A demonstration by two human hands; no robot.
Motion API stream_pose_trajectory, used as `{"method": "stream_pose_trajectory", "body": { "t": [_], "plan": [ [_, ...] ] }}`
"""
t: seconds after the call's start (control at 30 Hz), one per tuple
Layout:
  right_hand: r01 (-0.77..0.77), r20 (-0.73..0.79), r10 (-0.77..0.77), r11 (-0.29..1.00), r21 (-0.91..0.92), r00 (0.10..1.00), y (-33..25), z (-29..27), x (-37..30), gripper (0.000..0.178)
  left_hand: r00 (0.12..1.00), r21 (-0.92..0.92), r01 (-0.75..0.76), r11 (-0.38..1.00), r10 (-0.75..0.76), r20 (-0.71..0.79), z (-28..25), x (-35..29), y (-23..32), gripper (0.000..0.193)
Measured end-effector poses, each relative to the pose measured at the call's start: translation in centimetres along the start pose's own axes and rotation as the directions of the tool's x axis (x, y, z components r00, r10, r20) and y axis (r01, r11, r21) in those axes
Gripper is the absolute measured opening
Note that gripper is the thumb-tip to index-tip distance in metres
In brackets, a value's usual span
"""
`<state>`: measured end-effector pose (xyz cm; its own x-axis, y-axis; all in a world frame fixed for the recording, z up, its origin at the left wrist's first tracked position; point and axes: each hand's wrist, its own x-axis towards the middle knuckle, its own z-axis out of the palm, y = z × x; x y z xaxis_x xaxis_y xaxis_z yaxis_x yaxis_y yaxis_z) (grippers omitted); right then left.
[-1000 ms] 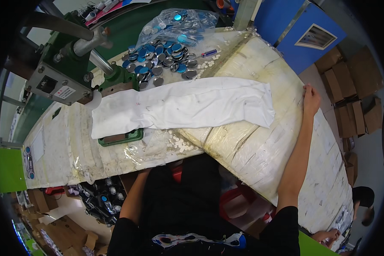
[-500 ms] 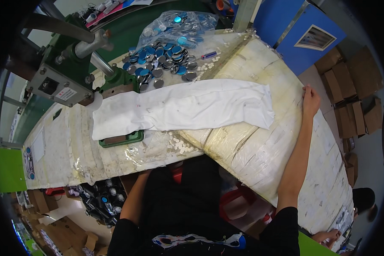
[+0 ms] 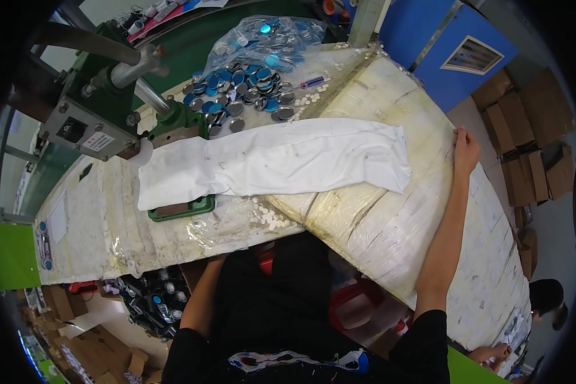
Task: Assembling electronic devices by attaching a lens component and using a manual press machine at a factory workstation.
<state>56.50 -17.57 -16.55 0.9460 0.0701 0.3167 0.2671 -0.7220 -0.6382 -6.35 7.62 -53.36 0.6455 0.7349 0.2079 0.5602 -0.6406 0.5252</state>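
Observation:
My right hand [image 3: 467,151] rests at the right-hand edge of the covered worktable [image 3: 390,237], its fingers curled closed. Whether anything is inside them is hidden. My left forearm [image 3: 201,297] goes under the table's near edge, so the left hand is out of sight. Between my arms and the far side of the table lies a long white cloth [image 3: 281,160], spread flat with wrinkles. Its left end covers part of the green base [image 3: 192,210] of a press [image 3: 99,105]. Neither visible arm touches the cloth.
Blue and silver round discs [image 3: 237,93] are heaped beyond the cloth, beside a clear plastic bag [image 3: 265,41] of more. A small purple-and-blue stick-shaped item [image 3: 312,82] lies near them. Small white pieces [image 3: 270,217] are scattered about. Another person's hand [image 3: 493,354] works at the lower right.
My arms and the cloth stay as they were. The other person at the lower right has shifted slightly.

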Motion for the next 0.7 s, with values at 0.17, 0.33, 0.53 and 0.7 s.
{"method": "stream_pose_trajectory", "body": {
  "t": [0.17, 0.33, 0.53, 0.7],
  "plan": [
    [0.008, 0.001, -0.008, 1.000, 0.001, 1.000, 0.1, 0.0, 0.1, 0.037, 1.000, 0.022, 0.010, 1.000, -0.011, 0.018, -0.8, 0.4, 1.1, 0.040],
    [0.005, 0.001, -0.005, 1.000, 0.002, 1.000, -0.1, 0.0, -0.1, 0.037, 0.999, 0.044, 0.021, 0.999, -0.022, 0.034, -1.6, 0.7, 2.4, 0.039],
    [-0.001, -0.003, 0.001, 1.000, 0.001, 1.000, -0.5, -0.2, -0.4, 0.037, 0.998, 0.071, 0.036, 0.997, -0.040, 0.053, -2.4, 1.3, 4.0, 0.039],
    [-0.001, 0.007, 0.001, 1.000, 0.011, 1.000, -0.2, 0.0, -0.2, 0.038, 0.996, 0.100, 0.046, 0.994, -0.053, 0.067, -3.4, 2.2, 5.4, 0.038]
  ]
}}
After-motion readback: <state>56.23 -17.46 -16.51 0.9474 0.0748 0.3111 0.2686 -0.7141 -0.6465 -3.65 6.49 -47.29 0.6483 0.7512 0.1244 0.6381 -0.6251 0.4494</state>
